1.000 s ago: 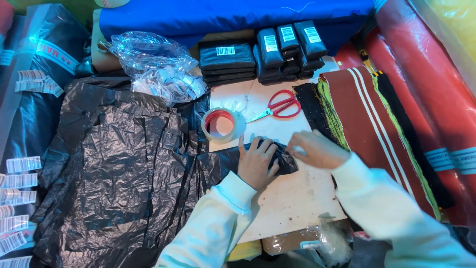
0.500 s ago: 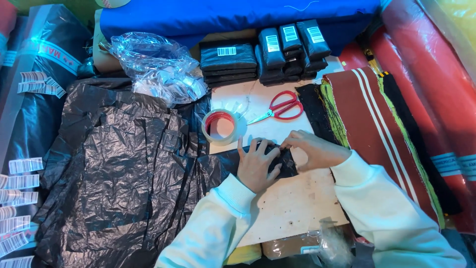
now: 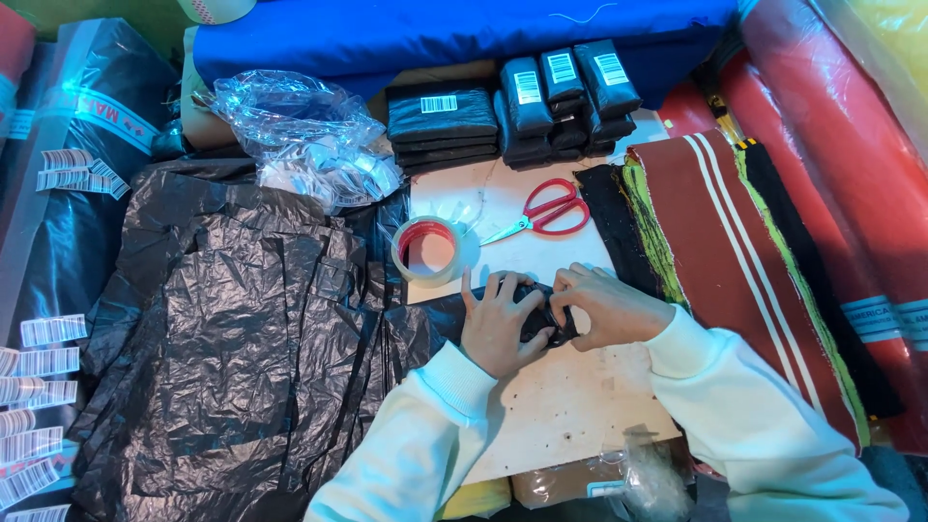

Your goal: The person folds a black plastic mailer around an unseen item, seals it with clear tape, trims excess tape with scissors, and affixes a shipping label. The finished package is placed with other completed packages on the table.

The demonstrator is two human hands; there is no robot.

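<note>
My left hand [image 3: 498, 324] lies flat with fingers spread on a small black plastic-wrapped bundle [image 3: 543, 319] on a pale board [image 3: 570, 406]. My right hand [image 3: 604, 307] curls around the bundle's right end and presses it from that side. The bundle is mostly hidden between the two hands. A roll of clear tape [image 3: 428, 249] with a red core sits just above my left hand. Red-handled scissors [image 3: 543, 213] lie farther up the board, blades pointing left.
Crumpled black plastic bags [image 3: 232, 348] cover the left side. Stacks of wrapped black packets [image 3: 512, 101] with barcode labels line the back, before blue cloth [image 3: 435, 29]. A clear plastic bag [image 3: 300, 135] lies back left. Folded maroon striped fabric [image 3: 735, 261] and red rolls [image 3: 851, 145] fill the right.
Both hands have drawn closer together on the black bundle, the right hand sliding left onto its end. The view has shifted slightly.
</note>
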